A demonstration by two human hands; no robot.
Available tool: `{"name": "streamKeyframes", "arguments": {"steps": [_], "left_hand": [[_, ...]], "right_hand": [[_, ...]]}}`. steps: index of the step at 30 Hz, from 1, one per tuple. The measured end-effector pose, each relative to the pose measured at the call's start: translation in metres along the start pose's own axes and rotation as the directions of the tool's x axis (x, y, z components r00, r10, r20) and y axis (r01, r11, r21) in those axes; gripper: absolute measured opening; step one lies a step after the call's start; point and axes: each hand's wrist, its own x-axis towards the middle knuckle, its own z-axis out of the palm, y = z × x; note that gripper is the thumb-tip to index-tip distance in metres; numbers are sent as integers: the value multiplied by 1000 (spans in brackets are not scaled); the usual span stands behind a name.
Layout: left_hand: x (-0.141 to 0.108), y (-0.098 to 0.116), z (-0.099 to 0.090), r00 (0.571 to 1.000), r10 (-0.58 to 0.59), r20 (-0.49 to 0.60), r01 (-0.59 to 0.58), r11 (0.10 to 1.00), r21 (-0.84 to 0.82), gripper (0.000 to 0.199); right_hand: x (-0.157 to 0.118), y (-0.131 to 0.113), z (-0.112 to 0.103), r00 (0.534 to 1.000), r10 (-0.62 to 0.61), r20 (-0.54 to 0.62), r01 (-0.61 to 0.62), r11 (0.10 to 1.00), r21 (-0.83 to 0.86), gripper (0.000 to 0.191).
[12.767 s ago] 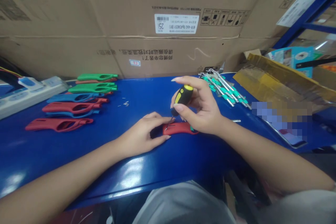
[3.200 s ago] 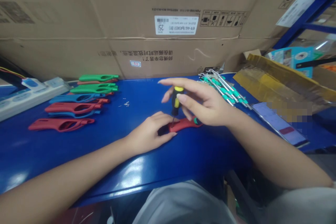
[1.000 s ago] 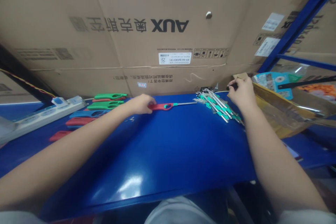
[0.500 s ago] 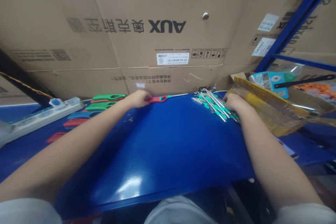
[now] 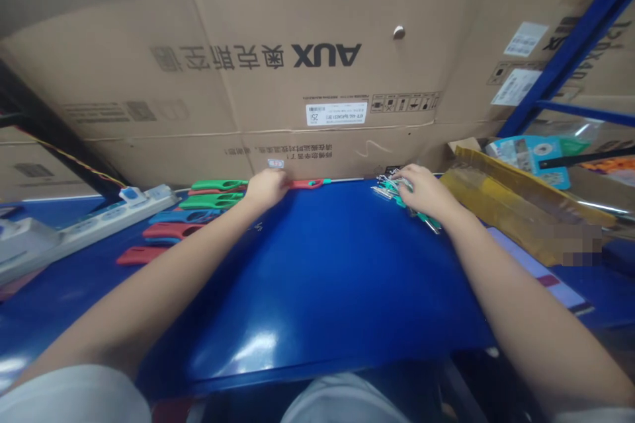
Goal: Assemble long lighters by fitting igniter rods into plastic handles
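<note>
My left hand (image 5: 268, 189) is closed around the handle end of a red long-nosed lighter (image 5: 306, 184), which lies at the back of the blue table with its metal nozzle pointing right. Over a pile of thin metal lighter tubes with green parts (image 5: 384, 193) is my right hand (image 5: 425, 193), its thumb and fingers curled in at the pile's upper side. How many tubes they grip is hidden. Left of my left hand lie green lighter handles (image 5: 211, 201), a blue handle (image 5: 181, 216) and red handles (image 5: 171, 230) in a stepped row.
Cardboard (image 5: 258, 99) stands as a wall behind the blue table (image 5: 317, 291). On the left is a white power strip (image 5: 109, 218). At right are a taped, open carton (image 5: 516, 211), a flat purple-white item (image 5: 540, 271) and a blue rack post (image 5: 560, 53).
My right hand has moved left from the pile's right side onto the tubes. My left hand stays on the red lighter. The whole view has shifted slightly.
</note>
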Motion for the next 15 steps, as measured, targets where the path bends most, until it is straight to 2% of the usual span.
{"name": "streamKeyframes", "arguments": {"steps": [3, 7, 9, 11, 15], "left_hand": [[-10, -8, -7, 998, -62, -24, 62, 998, 20, 33], [-20, -37, -20, 967, -252, -27, 254, 964, 74, 36], [-23, -54, -26, 931, -364, -19, 364, 926, 98, 41], [-26, -69, -30, 903, -430, 1, 428, 897, 108, 47], [-28, -85, -29, 896, -440, 61, 433, 896, 93, 43]], "right_hand": [[-3, -15, 1, 986, -122, 117, 113, 990, 80, 30], [-6, -24, -3, 938, -161, 306, 124, 983, 139, 26], [-6, -25, -4, 932, -175, 318, 136, 981, 140, 25], [-5, -24, -3, 932, -191, 309, 152, 977, 147, 25], [-4, -23, 2, 928, -223, 299, 176, 969, 176, 26]]}}
